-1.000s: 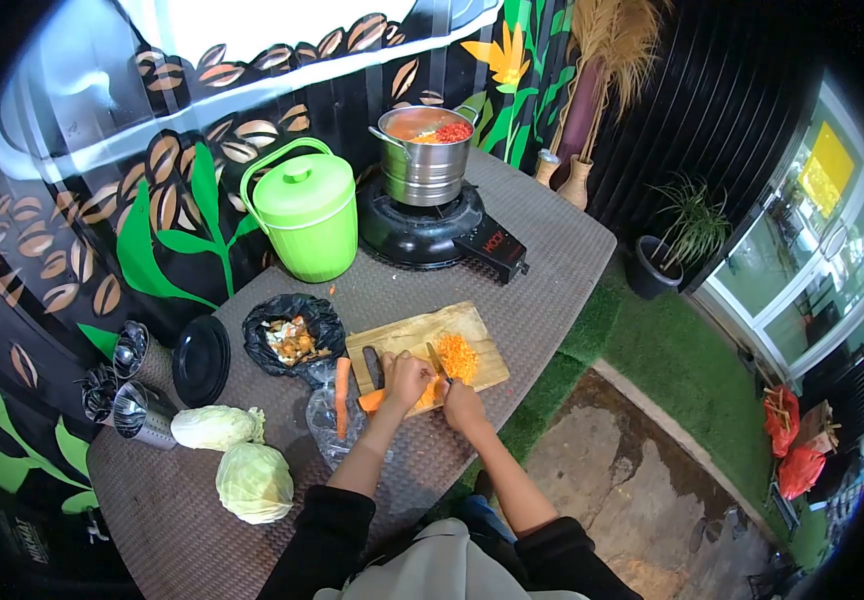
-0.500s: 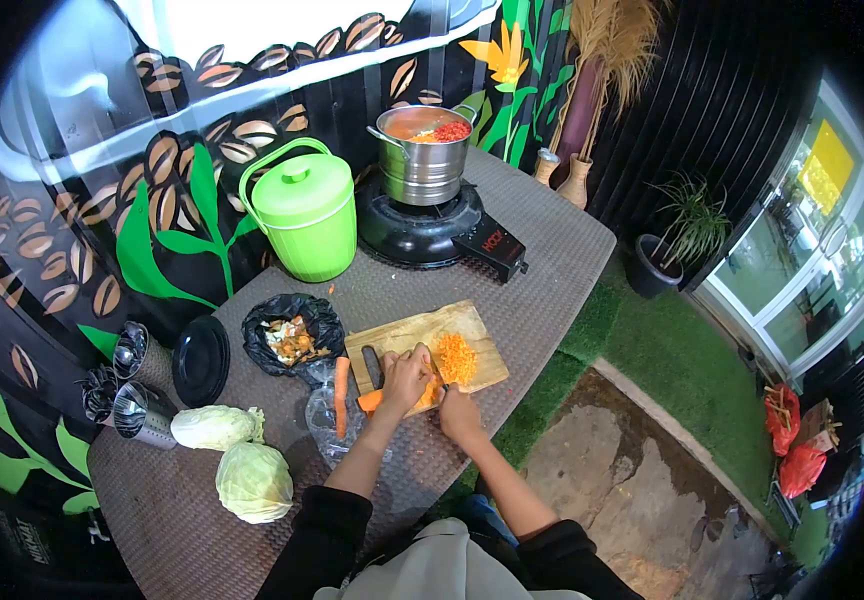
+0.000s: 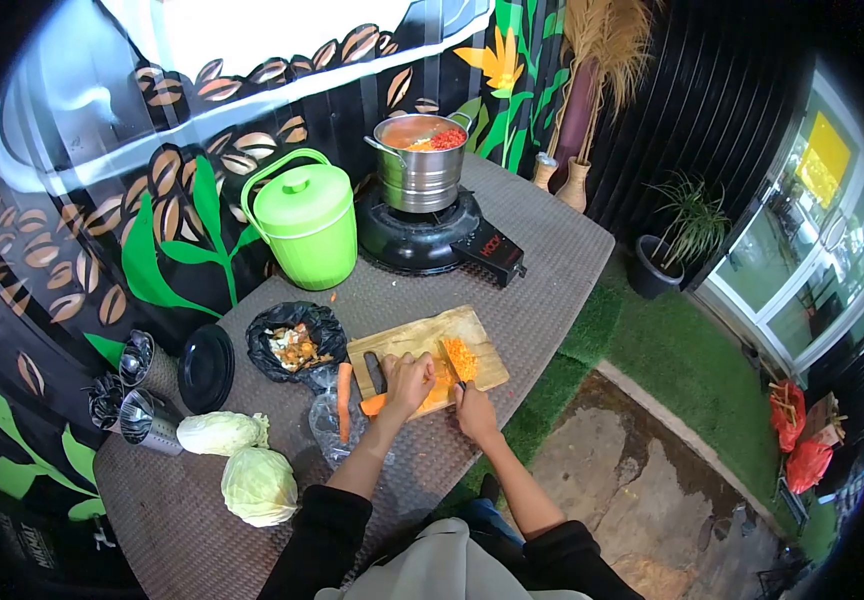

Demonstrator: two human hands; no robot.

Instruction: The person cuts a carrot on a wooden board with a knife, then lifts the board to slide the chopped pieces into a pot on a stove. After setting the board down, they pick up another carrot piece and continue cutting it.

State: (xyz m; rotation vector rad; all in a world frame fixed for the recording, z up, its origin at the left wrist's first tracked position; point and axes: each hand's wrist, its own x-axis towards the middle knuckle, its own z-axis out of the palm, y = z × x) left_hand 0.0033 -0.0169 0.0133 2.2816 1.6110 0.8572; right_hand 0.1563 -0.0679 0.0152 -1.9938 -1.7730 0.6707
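On the wooden cutting board (image 3: 477,325), my left hand (image 3: 411,382) is closed, its fingers bunched over cut carrot slices (image 3: 442,388). My right hand (image 3: 475,412) grips a knife (image 3: 451,362), whose blade stands against the left side of a pile of finely diced carrot (image 3: 464,356). An orange carrot piece (image 3: 374,405) lies at the board's near left edge, partly behind my left hand. Beside that hand, a dark-handled tool (image 3: 374,372) rests on the board. A whole carrot (image 3: 343,410) lies left of the board on a clear plastic bag (image 3: 326,425).
A steel pot (image 3: 420,172) stands on a black portable stove (image 3: 417,240) at the back. Nearby are a green lidded bucket (image 3: 307,225), a black bag of peelings (image 3: 295,342), two cabbages (image 3: 259,487), black plates (image 3: 205,368) and metal cutlery holders (image 3: 150,422).
The knife has moved from beside my left fingers to the diced carrot, shifting the pile slightly right. My right hand has moved slightly right; my left hand stays over the carrot.
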